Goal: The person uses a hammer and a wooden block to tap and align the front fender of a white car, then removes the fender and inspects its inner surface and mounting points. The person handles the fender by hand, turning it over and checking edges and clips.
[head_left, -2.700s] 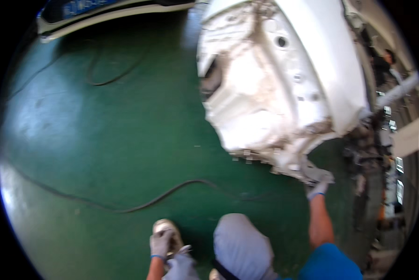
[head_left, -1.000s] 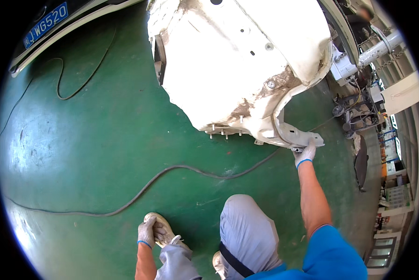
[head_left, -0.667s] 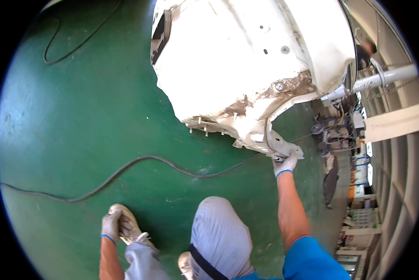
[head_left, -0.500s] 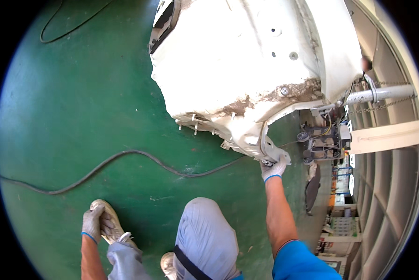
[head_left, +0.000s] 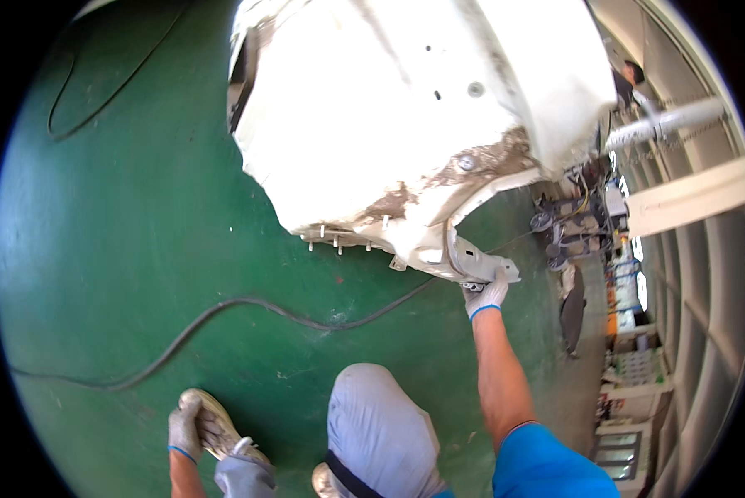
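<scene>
A large white sheet-metal car body part [head_left: 347, 124], with brown dirt patches and several short studs along its lower edge, fills the upper middle. It narrows into a box-shaped rail end [head_left: 470, 259] pointing right and toward me. My right hand [head_left: 488, 292], in a pale glove with a blue cuff, is closed around the underside of that rail end; some of its fingers are hidden behind the metal. Low on the left, my gloved left hand [head_left: 188, 427] is over my light shoe [head_left: 223, 419]. Its fingers are loosely bent and apart, with nothing visible in them.
A dark hose [head_left: 248, 300] snakes over the green floor [head_left: 140, 249] and passes beneath the car body part. Another cable [head_left: 115, 100] lies at the far left. Wheeled equipment [head_left: 567, 228], a white pole [head_left: 663, 123] and a distant person [head_left: 630, 76] are at the right. My bent knee [head_left: 381, 423] is in front.
My view has shifted, so the car body part appears further left and slightly lower at its far end. My right hand keeps its grip on the rail end; my left stays by the shoe.
</scene>
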A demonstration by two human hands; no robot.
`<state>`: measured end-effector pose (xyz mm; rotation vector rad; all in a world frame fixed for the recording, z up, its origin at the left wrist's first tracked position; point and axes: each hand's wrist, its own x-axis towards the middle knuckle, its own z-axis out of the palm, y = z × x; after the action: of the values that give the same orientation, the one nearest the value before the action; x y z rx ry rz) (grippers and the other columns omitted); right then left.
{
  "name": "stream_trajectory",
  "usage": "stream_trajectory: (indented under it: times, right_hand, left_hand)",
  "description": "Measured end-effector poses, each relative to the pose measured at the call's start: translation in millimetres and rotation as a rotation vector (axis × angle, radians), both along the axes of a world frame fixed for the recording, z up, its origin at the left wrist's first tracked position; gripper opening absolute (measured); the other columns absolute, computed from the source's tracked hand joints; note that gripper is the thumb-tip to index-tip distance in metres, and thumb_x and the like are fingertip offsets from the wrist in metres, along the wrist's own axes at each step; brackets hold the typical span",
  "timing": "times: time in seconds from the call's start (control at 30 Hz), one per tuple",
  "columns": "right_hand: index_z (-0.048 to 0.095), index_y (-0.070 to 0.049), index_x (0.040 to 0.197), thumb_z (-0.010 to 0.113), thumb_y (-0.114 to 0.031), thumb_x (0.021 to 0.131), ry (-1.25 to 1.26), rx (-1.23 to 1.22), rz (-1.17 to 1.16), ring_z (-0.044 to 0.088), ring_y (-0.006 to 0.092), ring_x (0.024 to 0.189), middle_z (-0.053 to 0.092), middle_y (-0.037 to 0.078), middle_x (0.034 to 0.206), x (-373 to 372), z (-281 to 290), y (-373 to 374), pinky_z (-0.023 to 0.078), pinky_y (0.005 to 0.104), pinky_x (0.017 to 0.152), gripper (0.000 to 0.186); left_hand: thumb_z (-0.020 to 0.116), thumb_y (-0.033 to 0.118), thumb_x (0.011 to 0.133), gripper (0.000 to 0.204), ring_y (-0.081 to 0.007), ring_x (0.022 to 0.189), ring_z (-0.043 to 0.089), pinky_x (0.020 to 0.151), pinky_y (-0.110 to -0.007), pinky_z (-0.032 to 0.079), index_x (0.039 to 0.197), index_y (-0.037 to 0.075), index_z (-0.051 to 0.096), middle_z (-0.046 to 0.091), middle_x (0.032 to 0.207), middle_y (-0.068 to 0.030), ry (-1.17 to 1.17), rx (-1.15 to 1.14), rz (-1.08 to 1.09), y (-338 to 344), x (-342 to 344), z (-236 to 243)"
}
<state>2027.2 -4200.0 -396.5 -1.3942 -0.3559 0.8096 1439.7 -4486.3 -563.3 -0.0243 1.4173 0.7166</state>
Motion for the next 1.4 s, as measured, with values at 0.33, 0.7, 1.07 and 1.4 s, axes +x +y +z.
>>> stream_trajectory:
  times: [0.33, 0.7, 1.07, 1.4]
  right_hand:
    - [0.05, -0.01, 0.142, 0.063, -0.049, 0.09, 0.101, -0.025, -0.231, 0.058, 0.0302, 0.121, 0.057, 0.012, 0.138, -4.3, -5.3, 8.5, 0.049, 0.0483, 0.099, 0.067]
    - [0.062, 0.011, 0.124, 0.07, -0.057, 0.083, -0.021, -0.088, -0.323, 0.069, 0.0262, 0.094, 0.068, 0.018, 0.112, -10.5, -3.0, 2.6, 0.058, 0.0383, 0.077, 0.08]
    - [0.069, 0.011, 0.107, 0.058, -0.071, 0.081, -0.398, -0.448, -0.337, 0.064, 0.0466, 0.111, 0.067, 0.034, 0.112, 15.2, -17.9, 5.6, 0.048, 0.0474, 0.097, 0.087]
    - [0.07, 0.01, 0.109, 0.054, -0.069, 0.083, -0.434, -0.514, -0.286, 0.065, 0.0432, 0.112, 0.068, 0.032, 0.114, -7.4, 8.5, 3.5, 0.049, 0.0466, 0.098, 0.084]
  left_hand:
    - [0.049, 0.049, 0.101, 0.052, -0.0262, 0.049, 0.064, 0.042, -0.034, 0.049, 0.087, 0.002, 0.067, 0.071, 0.071, -0.0171, -0.155, -0.027, -0.077, -12.6, -13.4, -25.0]
    - [0.055, 0.045, 0.1, 0.048, -0.026, 0.055, 0.065, 0.049, -0.032, 0.05, 0.095, -0.002, 0.066, 0.071, 0.076, -0.0183, 0.039, -0.107, -0.218, -0.4, -4.7, 1.7]
    - [0.056, -0.01, 0.081, 0.034, -0.0246, 0.083, 0.071, 0.076, -0.034, 0.057, 0.107, 0.004, 0.073, 0.073, 0.1, -0.0146, 1.031, 1.013, -1.208, 155.0, 111.4, 346.7]
    - [0.065, 0.0, 0.064, 0.022, -0.0274, 0.073, 0.072, 0.06, -0.037, 0.055, 0.085, 0.007, 0.071, 0.072, 0.086, -0.0118, 1.433, 2.036, -1.515, 125.8, 249.7, 506.9]
